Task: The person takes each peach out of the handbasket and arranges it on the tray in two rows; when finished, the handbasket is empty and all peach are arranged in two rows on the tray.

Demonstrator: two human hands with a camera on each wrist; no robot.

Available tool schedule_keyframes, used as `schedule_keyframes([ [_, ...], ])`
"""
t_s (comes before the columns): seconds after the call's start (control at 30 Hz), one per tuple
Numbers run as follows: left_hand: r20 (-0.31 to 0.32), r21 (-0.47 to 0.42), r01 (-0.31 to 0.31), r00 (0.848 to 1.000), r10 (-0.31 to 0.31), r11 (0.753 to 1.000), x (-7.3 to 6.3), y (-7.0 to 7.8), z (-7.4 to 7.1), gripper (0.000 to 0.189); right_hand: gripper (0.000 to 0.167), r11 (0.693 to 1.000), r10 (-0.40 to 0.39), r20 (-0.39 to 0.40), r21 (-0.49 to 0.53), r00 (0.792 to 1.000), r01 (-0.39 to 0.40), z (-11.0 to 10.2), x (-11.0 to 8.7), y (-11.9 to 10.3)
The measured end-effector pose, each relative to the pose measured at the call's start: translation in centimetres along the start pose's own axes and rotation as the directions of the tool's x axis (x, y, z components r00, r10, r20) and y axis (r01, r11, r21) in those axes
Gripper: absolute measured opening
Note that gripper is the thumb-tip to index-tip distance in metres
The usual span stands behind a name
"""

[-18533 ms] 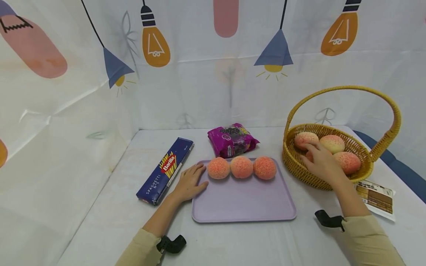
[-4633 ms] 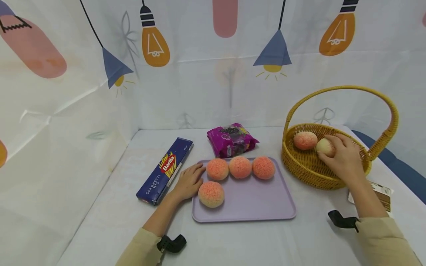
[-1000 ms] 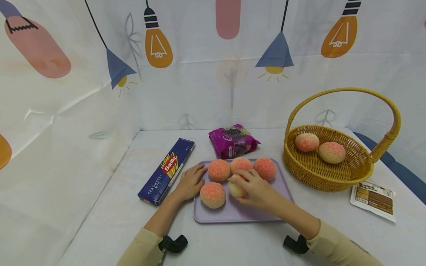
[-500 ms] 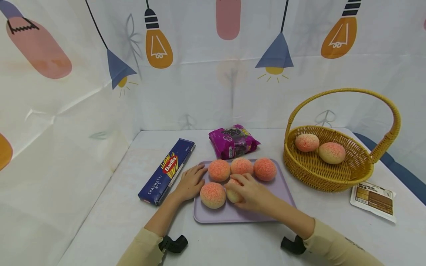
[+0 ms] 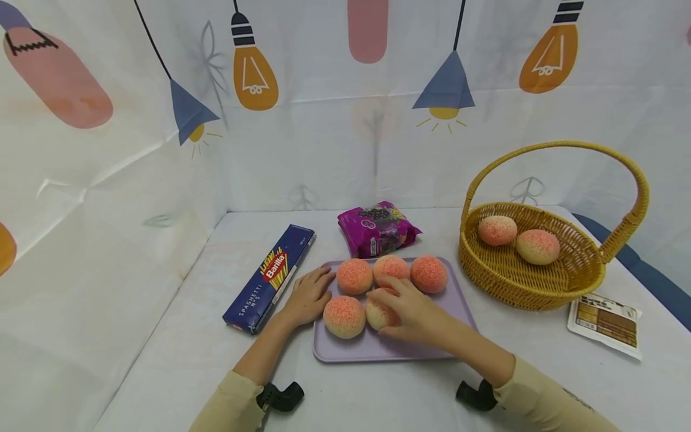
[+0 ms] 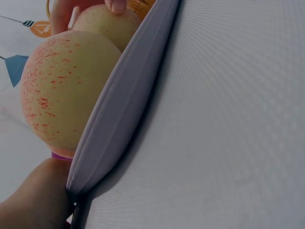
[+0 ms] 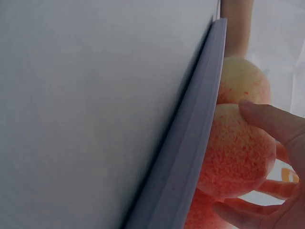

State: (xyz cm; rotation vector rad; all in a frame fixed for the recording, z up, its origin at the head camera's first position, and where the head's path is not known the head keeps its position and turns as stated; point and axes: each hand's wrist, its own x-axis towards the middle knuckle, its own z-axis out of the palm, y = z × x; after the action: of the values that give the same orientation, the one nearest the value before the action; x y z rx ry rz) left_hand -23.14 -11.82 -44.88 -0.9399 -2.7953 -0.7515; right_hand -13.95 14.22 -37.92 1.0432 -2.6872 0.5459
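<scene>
My left hand (image 5: 309, 298) rests on the left edge of the light purple tray (image 5: 345, 354), fingers relaxed along its rim. My right hand (image 5: 411, 310) holds a peach (image 5: 379, 314) in the front row on the tray, thumb on one side and fingers curled around the other. Left of it, right alongside, sits another peach (image 5: 344, 317); in the left wrist view this peach (image 6: 66, 90) fills the near tray corner. Behind them stand three peaches in a row: left (image 5: 354, 276), middle (image 5: 391, 267) and right (image 5: 429, 274). My right hand hides part of the held peach.
A yellow wicker basket (image 5: 486, 282) with a tall handle stands at the right, holding two peaches (image 5: 537, 246). A blue spaghetti box (image 5: 270, 279) lies left of the tray. Behind the tray is a purple packet (image 5: 378, 229); a brown-and-white packet (image 5: 606, 325) lies by the basket.
Several peaches have gone from the basket to the tray over the earlier frames. In the last second my right hand shifted its peach left against the front-left one; the left hand stayed put.
</scene>
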Motion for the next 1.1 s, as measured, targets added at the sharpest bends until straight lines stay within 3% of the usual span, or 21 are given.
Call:
schedule_keyframes([
  [0.23,0.004,0.001,0.008,1.0,-0.008,1.0,0.0,-0.2,0.1,0.043,0.059,0.999,-0.028,-0.061,-0.033,0.998,0.026,-0.9,-0.1,0.2],
  [0.43,0.005,0.001,0.006,1.0,-0.006,1.0,0.1,-0.1,-0.1,0.044,0.05,0.998,0.038,-0.128,-0.045,0.991,-0.044,-2.5,-0.1,1.0],
  [0.63,0.006,-0.009,0.012,1.0,-0.012,1.0,0.0,0.0,-0.2,0.045,0.04,0.997,0.053,-0.247,-0.042,0.968,-0.066,-3.8,-0.1,2.6],
  [0.83,0.005,-0.009,0.01,1.0,-0.01,1.0,0.0,-0.1,-0.1,0.044,0.04,0.988,0.088,-0.294,-0.094,0.952,-0.121,-5.2,-0.3,4.6],
  [1.1,0.004,-0.014,0.005,1.0,-0.005,1.0,0.0,0.0,0.0,0.045,0.035,0.964,0.14,-0.418,-0.15,0.898,-0.22,-6.4,-1.2,8.3],
])
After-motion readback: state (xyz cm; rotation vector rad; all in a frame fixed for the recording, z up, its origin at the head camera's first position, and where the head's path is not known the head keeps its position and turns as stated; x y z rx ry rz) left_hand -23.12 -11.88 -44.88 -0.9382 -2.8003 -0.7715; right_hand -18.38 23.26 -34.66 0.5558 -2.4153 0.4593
